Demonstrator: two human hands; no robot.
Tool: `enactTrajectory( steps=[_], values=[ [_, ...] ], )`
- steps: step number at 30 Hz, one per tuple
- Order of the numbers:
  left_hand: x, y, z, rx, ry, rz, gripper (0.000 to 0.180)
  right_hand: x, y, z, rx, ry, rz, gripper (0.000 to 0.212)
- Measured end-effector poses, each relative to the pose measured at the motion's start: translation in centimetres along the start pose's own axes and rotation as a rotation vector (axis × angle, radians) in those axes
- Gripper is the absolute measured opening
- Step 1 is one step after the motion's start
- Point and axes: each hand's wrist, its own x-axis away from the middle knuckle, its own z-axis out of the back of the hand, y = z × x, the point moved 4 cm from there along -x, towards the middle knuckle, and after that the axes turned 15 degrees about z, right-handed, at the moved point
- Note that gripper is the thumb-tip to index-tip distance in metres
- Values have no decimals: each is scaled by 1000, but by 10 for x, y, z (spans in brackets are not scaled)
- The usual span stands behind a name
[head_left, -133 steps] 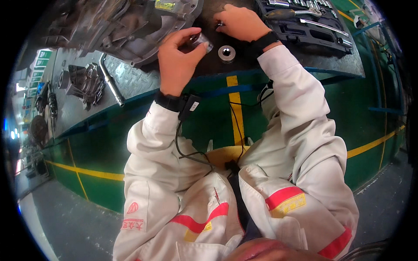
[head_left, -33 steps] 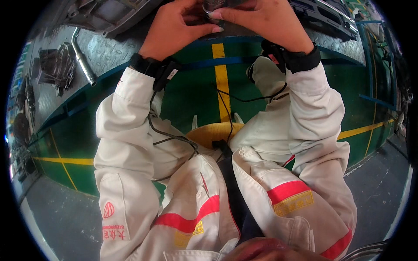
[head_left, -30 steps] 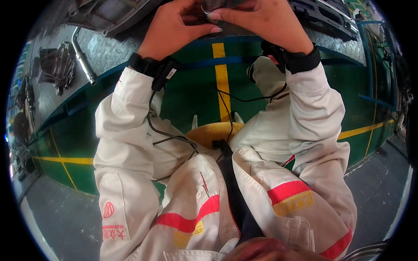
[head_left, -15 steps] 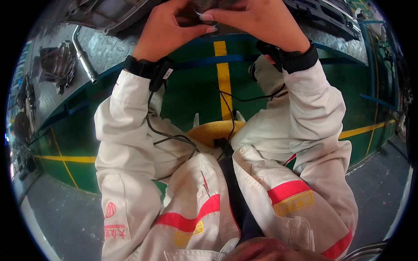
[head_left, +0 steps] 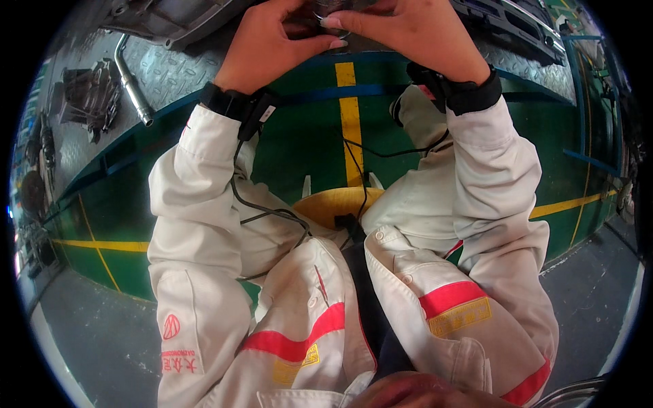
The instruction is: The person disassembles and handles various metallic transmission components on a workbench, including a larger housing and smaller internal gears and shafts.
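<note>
At the top edge, both hands meet around a dark round metal part [head_left: 332, 7] with a shiny rim. My left hand [head_left: 260, 49] grips it from the left, with the thumb stretched along its lower side. From the right, my right hand [head_left: 416, 30] closes on the same part, its thumb pressed near the rim. The other fingers of both hands are mostly hidden behind the part or cut off by the frame. Black straps with small boxes and cables circle both wrists.
A diamond-plate metal bench [head_left: 178, 73] carries a large grey casting [head_left: 180, 20], a bent metal pipe [head_left: 133, 92] and a dark broken-looking casting [head_left: 87, 100]. Another dark housing [head_left: 507, 34] lies at the right. Below are a yellow stool [head_left: 326, 204] and green floor [head_left: 306, 139] with yellow lines.
Both hands, with the round part between them, have shifted slightly to the right. Their grip looks the same.
</note>
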Motion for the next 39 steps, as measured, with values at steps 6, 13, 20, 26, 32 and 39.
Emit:
enactTrajectory(
  steps=[6, 13, 20, 26, 32, 39],
  values=[
    [-4, -4, 1, -70, 12, -50, 50, 5, 9, 0, -28, 13, 54, 45],
    [0, -2, 5, -221, 55, -75, 48, 4, 9, 1, -15, -2, 52, 43],
    [0, -4, 2, 34, -41, 2, 44, -2, -5, 2, -36, 5, -186, 38],
    [-3, -4, 2, 60, -71, -3, 40, 4, 3, 4, -21, 24, -36, 37],
    [-3, 0, 4, -108, 5, -56, 40, 4, 3, 5, 15, 13, -10, 39],
    [-6, -7, 8, -155, 28, -101, 43, 6, 8, 2, -21, 23, 22, 39]
  ],
)
